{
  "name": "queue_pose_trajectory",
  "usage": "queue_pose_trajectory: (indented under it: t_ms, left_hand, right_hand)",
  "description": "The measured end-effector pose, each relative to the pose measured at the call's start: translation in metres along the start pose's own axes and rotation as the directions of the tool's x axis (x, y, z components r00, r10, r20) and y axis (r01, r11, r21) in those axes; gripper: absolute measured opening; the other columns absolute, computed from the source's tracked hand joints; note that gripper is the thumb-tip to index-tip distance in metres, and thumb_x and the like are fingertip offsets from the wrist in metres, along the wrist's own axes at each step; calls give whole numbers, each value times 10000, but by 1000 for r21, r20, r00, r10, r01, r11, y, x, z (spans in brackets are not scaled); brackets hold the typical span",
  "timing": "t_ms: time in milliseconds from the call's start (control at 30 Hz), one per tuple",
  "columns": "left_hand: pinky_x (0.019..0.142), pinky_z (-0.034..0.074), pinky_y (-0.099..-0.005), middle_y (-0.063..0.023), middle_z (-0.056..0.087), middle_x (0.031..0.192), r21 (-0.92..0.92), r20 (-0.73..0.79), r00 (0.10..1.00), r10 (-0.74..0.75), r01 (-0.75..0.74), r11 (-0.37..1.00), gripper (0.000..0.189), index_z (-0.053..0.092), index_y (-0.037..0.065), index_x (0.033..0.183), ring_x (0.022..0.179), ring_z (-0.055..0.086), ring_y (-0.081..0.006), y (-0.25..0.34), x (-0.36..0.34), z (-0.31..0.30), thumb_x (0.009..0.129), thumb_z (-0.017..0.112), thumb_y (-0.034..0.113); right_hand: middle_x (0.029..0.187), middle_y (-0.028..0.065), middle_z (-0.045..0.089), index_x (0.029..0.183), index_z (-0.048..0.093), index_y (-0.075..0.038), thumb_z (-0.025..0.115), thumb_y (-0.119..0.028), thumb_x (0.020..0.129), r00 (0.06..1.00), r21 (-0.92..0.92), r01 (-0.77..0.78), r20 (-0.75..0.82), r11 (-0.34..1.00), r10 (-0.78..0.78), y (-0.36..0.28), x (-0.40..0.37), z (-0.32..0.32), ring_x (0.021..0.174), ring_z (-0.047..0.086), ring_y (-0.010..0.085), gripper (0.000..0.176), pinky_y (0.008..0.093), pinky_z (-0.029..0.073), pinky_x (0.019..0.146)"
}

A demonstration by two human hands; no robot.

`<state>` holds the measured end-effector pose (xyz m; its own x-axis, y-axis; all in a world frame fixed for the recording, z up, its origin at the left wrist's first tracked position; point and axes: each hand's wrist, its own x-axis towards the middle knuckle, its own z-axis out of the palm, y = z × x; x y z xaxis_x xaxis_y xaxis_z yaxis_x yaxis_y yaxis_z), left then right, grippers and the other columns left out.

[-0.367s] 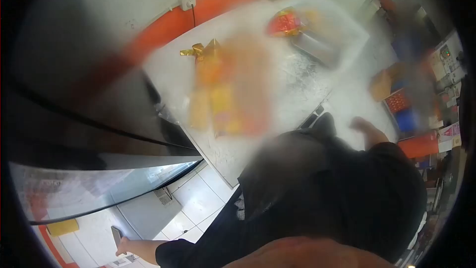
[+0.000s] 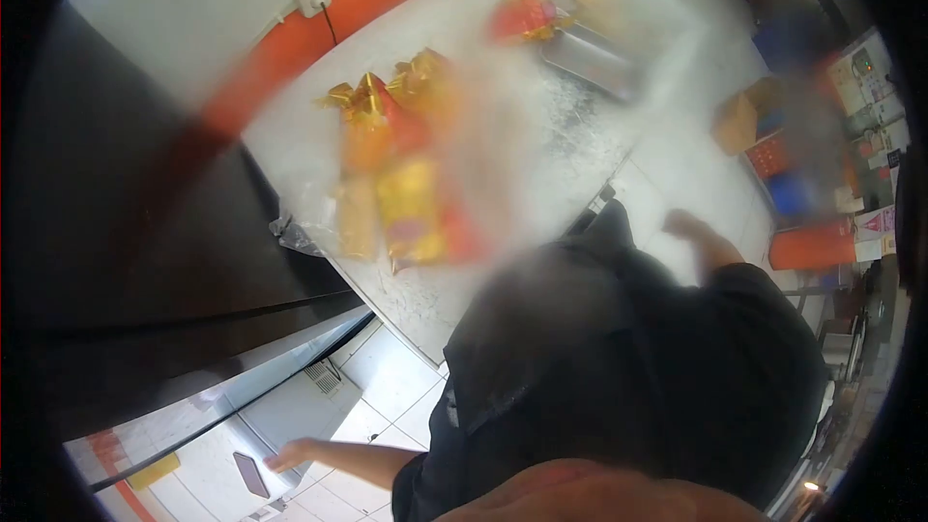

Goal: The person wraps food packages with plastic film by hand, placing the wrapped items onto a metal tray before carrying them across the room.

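Note:
My left hand (image 2: pixel 292 454) is at the lower left, its fingers stretched out with nothing seen in them. A dark phone (image 2: pixel 250 475) lies flat on a white surface just beyond those fingertips, slightly apart from them. On the other side of my body, my right hand (image 2: pixel 688 226) hangs above the floor. It is blurred, and its fingers cannot be made out. Gold, red and yellow shiny packets (image 2: pixel 411 193) lie on the white table (image 2: pixel 570 150) in front of me, partly smeared by haze on the lens.
Farther back on the table are a metal tray (image 2: pixel 592 60) and a red-and-gold packet (image 2: pixel 522 16). A dark cabinet (image 2: pixel 126 222) stands at the left. Toward the right are a cardboard box (image 2: pixel 737 124) and a red crate (image 2: pixel 770 159). A wall socket (image 2: pixel 314 0) holds a plug.
My left hand has come away from the phone, back toward my body, and the phone now lies by itself on the white surface. The whole view has shifted slightly.

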<state>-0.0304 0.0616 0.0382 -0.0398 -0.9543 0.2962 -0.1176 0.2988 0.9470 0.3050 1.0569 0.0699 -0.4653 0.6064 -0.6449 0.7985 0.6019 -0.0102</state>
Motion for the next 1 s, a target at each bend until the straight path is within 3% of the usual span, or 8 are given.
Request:
queue_pose_trajectory:
  t_ms: [167,233,400,600,667,767,933,1000]
  left_hand:
    - [833,418,-345,-120,556,1133,-253,89,867,490,-456,853,641,517,33,1119,1049,525,-226,121,-188,-13,958,286,608]
    - [836,421,-348,-140,545,1162,-277,168,764,623,-570,773,608,473,2,1122,1043,522,-233,178,-240,-16,978,280,560]
    - [916,404,-415,-191,488,1147,-731,230,401,886,-530,430,412,450,19,1118,1072,491,-305,284,-367,-6,982,380,402]
    - [922,393,-443,-166,550,1152,-704,675,-152,722,-423,570,416,541,42,1092,1072,515,-334,323,-550,-23,766,729,219]
    - [981,360,-473,-198,517,1224,-640,764,-297,572,-456,618,565,516,36,1189,1149,473,-377,336,-620,-24,718,766,221]
    - [1063,286,-510,-262,372,1380,-433,901,-210,378,-454,779,836,393,56,1369,1293,328,-442,321,-719,-4,684,792,319]
    - [1055,291,-523,-276,290,1429,-116,993,-86,86,-885,452,698,437,110,1338,1291,271,-512,393,-806,12,743,718,343]
    - [996,345,-515,-278,374,1349,-176,981,-115,156,-862,476,524,502,95,1223,1220,357,-492,354,-811,31,766,676,283]
  right_hand:
    - [827,165,659,828,687,-29,614,-280,808,984,-25,-100,143,995,103,30,14,6,800,638,314,263,427,502,708]
    - [914,170,655,835,680,-43,601,-286,828,943,-328,259,-116,909,-311,67,48,12,903,617,329,255,430,486,786]
    - [967,169,640,919,625,-50,574,-204,856,803,-135,123,-568,983,-178,42,114,-88,950,596,353,175,432,474,828]
    - [1029,187,640,1110,608,-35,565,-185,878,359,-165,425,-872,890,-333,19,255,-245,988,601,347,279,410,460,885]
    - [1040,181,644,1126,600,-29,576,-191,879,465,-14,583,-814,812,-348,-1,292,-282,990,609,332,296,394,463,880]
    - [1061,174,649,1150,589,-17,591,-201,881,615,165,686,-652,709,-443,-31,329,-305,995,620,309,325,370,468,868]
    - [1022,178,650,1124,596,-21,572,-134,868,722,-75,583,-409,809,-558,-32,314,-319,966,619,312,281,371,465,858]
    - [978,163,643,1091,602,-27,565,-87,846,318,-149,799,-718,582,-620,-5,339,-281,933,614,307,255,370,461,846]
